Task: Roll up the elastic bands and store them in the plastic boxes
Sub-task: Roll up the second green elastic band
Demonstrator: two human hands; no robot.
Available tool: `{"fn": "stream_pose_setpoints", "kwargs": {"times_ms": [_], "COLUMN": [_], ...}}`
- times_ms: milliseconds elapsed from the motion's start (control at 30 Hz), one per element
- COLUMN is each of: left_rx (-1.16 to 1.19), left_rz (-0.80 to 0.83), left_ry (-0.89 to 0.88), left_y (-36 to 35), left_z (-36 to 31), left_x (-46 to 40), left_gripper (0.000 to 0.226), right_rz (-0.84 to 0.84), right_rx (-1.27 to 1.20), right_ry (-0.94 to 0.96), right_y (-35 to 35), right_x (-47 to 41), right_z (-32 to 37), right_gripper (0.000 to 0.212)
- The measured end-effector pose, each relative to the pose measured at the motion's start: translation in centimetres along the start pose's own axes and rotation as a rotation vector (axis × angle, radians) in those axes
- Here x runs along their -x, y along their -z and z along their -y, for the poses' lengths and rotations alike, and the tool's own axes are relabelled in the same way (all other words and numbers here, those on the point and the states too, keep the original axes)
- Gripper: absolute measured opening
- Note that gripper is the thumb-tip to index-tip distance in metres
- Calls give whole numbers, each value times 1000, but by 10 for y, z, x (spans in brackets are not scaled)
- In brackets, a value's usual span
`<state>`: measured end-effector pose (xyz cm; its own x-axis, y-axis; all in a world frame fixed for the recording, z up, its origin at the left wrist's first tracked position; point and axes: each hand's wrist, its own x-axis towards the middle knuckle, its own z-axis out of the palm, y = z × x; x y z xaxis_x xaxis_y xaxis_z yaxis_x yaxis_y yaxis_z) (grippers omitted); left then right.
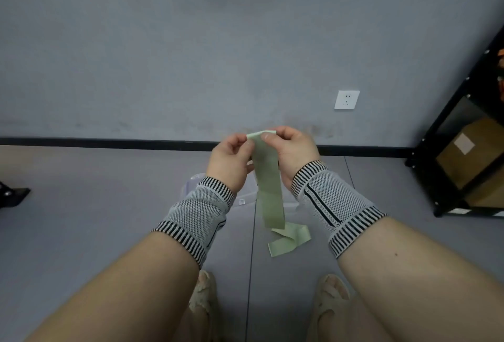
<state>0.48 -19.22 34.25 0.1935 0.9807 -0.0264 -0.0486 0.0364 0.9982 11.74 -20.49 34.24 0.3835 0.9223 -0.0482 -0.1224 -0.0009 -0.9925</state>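
Both hands (261, 156) pinch green band's (268, 191) top end.

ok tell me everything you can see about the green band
The band is a flat, pale green strip that looks like thin stretchy rubber or fabric. Its top end is folded over, the start of a roll, and pinched between the left hand and right hand in front of the wall. From there it hangs straight down between the wrists, and its lower end lies loosely folded on the grey floor. It passes in front of a clear plastic box on the floor.
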Motion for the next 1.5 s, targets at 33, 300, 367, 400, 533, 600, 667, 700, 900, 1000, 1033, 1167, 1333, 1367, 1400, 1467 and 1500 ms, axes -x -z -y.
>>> {"fn": "stream_pose_setpoints", "kwargs": {"times_ms": [33, 300, 367, 400, 533, 600, 667, 700, 900, 1000, 1033, 1167, 1333, 1367, 1400, 1467, 1500], "left_rx": [-38, -108, -73, -59, -64, -69, -57, -46, -44, -113, -137, -181, -96, -82, -86, -110, -120], "left_rz": [-4, -53, -31, -7, 13, 17, 46, 61, 104, 93, 81, 76, 138, 148, 151, 148, 147], "left_ry": [-25, -62, -39, -35, -26, -15, -1, 8, 57, 29, 20, 16, 80, 88, 87, 77, 74], "left_y": [-1, 5, 6, 6, 7, 8, 9, 10, 9, 10, 10, 11, 13, 13, 12, 12, 13], "left_z": [4, 31, 36, 36, 43, 47, 49, 51, 56, 60, 61, 65, 68, 68, 68, 69, 69], "left_x": [-1, -14, -16, -16, -23, -27, -28, -30, -31, -34, -35, -40, -42, -42, -43, -45, -46], "left_gripper": [13, 14, 12, 10, 8, 9, 9, 10, 10, 11, 12, 18, 9, 9, 9, 13, 13], "right_rz": [-25, 42, 57, 64, 76, 87, 86, 81, 40, 39, 51, 103, 85, 76, 71, 71, 76], "right_rx": [-53, -89, -78, -70, -40, -32, -28, -32, -45, -17, 7, 112, 208, 212, 217, 225, 224], "right_ry": [-36, -53, -32, -25, -2, 12, 16, 12, -34, -32, -21, 19, 73, 77, 80, 79, 76], "right_y": [-1, 9, 9, 9, 10, 11, 12, 12, 17, 20, 20, 21, 22, 21, 21, 22, 22], "right_x": [-1, -4, -5, -6, -11, -14, -16, -17, -22, -23, -24, -26, -31, -32, -32, -33, -34], "right_z": [-4, -29, -34, -37, -45, -47, -51, -53, -65, -68, -68, -65, -67, -67, -67, -69, -69], "right_gripper": [3, 10, 16, 18, 16, 16, 17, 17, 16, 16, 16, 14, 19, 19, 18, 17, 16]}}
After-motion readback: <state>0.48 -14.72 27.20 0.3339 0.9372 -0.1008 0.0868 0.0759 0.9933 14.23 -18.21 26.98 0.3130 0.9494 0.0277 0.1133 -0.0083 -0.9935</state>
